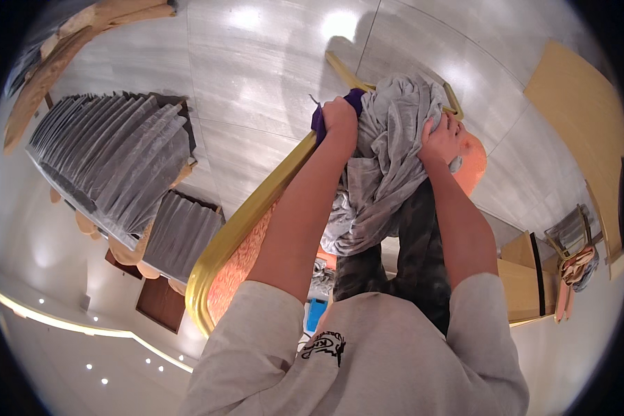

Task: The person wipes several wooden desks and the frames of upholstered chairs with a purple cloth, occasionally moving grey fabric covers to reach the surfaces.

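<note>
A large bunched grey cloth hangs between my two hands, in front of my legs. My left hand is closed around a dark purple cloth at the gold frame of a chair with an orange patterned back. My right hand grips the right side of the grey cloth, with its fingers bent into the folds. An orange padded part of the chair shows beside that hand. Gold metal legs stick out beyond the cloth over the floor.
Stacked grey-covered items stand on the left, with wooden chair parts above them. A light wooden panel curves along the right. Another gold-framed chair with cloths on it stands at the far right. A blue object lies behind me.
</note>
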Demonstrator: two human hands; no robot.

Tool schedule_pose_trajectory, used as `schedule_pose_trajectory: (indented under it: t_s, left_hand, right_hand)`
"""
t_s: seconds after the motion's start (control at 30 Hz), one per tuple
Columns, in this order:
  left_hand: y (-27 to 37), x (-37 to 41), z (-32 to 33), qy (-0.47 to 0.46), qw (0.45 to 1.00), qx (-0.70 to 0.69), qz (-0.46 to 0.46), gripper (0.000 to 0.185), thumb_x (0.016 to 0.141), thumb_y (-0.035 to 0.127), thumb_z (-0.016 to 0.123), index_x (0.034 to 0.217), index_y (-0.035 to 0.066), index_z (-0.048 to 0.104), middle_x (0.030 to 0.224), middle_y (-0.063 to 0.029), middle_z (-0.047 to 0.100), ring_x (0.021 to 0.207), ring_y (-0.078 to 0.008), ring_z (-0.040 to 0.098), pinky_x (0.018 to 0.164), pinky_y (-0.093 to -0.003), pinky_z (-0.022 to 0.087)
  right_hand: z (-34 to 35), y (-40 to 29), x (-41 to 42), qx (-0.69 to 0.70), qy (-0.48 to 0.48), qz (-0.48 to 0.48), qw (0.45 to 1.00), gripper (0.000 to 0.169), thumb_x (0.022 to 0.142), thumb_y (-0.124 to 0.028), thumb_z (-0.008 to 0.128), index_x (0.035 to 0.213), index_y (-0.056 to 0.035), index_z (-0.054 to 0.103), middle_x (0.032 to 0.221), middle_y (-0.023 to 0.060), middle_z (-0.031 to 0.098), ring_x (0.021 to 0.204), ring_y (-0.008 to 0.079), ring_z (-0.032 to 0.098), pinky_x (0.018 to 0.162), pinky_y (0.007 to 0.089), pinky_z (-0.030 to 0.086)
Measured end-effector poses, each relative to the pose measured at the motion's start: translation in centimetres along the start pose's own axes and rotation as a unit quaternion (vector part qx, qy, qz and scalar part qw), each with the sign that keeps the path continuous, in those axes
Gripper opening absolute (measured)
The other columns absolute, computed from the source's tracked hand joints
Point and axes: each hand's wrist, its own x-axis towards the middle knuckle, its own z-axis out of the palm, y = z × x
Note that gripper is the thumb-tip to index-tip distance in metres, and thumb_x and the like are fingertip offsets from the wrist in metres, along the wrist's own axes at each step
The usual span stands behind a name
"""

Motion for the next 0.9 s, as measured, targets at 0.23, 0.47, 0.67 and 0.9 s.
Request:
schedule_pose_trajectory:
  t_s: [0.23,0.47,0.67,0.9]
  left_hand:
    - [0.9,2.8,0.9,0.013,0.993,-0.097,0.058,0.014,0.093,0.013,0.058,0.099,0.004,0.065,0.100,-0.0149,0.073,0.095,-0.0281,0.073,0.076,-0.0393,0.058]
    - [-0.6,4.0,0.1,-0.063,0.975,-0.152,0.151,0.023,0.092,0.017,0.053,0.107,0.000,0.058,0.109,-0.0214,0.071,0.103,-0.0380,0.069,0.086,-0.0474,0.055]
    - [-1.0,2.2,-0.3,-0.045,0.981,-0.160,0.104,0.029,0.091,0.017,0.056,0.113,0.000,0.059,0.108,-0.0214,0.072,0.103,-0.0376,0.070,0.086,-0.0479,0.055]
    - [-4.2,-6.0,-4.7,-0.070,0.994,-0.080,-0.029,0.033,0.102,0.035,0.052,0.110,0.005,0.063,0.106,-0.0171,0.073,0.101,-0.0313,0.071,0.084,-0.0413,0.056]
  right_hand:
    - [2.3,1.0,1.2,0.086,0.118,-0.090,0.985,0.041,0.091,-0.037,0.053,0.118,-0.0080,0.061,0.113,0.0071,0.065,0.113,0.0271,0.056,0.102,0.0494,0.033]
    - [0.4,2.4,3.4,0.056,-0.016,-0.238,0.970,0.043,0.091,-0.037,0.054,0.124,-0.0084,0.057,0.118,0.0130,0.056,0.116,0.0327,0.050,0.100,0.0483,0.038]
    - [1.8,2.8,3.2,0.106,0.008,-0.217,0.970,0.045,0.092,-0.037,0.056,0.126,-0.0082,0.056,0.118,0.0129,0.056,0.116,0.0341,0.049,0.099,0.0478,0.042]
    - [1.7,2.9,3.2,0.126,0.022,-0.217,0.968,0.039,0.094,-0.037,0.055,0.121,-0.0089,0.059,0.115,0.0121,0.059,0.113,0.0326,0.053,0.099,0.0452,0.044]
